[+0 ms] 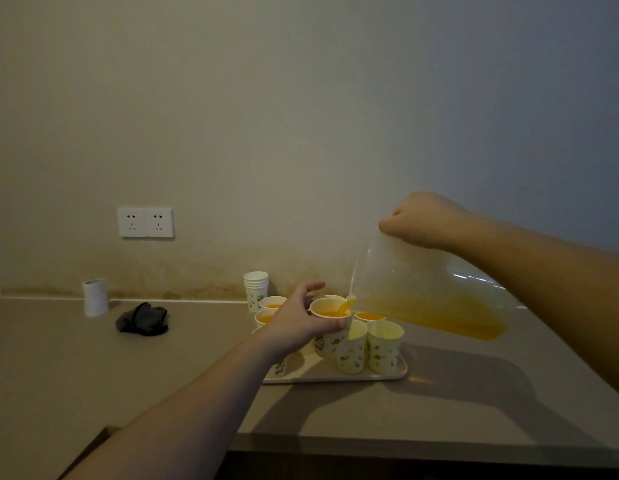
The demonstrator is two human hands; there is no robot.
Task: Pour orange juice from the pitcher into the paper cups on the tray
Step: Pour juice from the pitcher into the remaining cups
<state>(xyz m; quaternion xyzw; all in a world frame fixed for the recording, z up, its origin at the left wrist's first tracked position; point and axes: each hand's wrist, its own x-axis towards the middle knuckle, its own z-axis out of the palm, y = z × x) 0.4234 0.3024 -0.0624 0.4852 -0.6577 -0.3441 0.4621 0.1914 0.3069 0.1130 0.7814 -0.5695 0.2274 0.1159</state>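
My right hand (422, 220) grips the handle of a clear plastic pitcher (426, 289), tipped to the left with orange juice pooled along its lower side. A thin stream runs from the spout into a paper cup (330, 327), white with green leaf prints, which my left hand (301, 320) holds lifted above the tray (387, 375). Juice shows inside that cup. Several more cups stand on the tray: two empty ones (384, 346) at the front right, and some behind (271, 303) with juice in them. My left arm hides part of the tray.
A stack of spare paper cups (255, 289) stands by the wall behind the tray. A black crumpled cloth (141, 318) and a white roll (95, 297) lie to the left on the beige counter. A double wall socket (145, 222) is above. The counter edge runs along the bottom.
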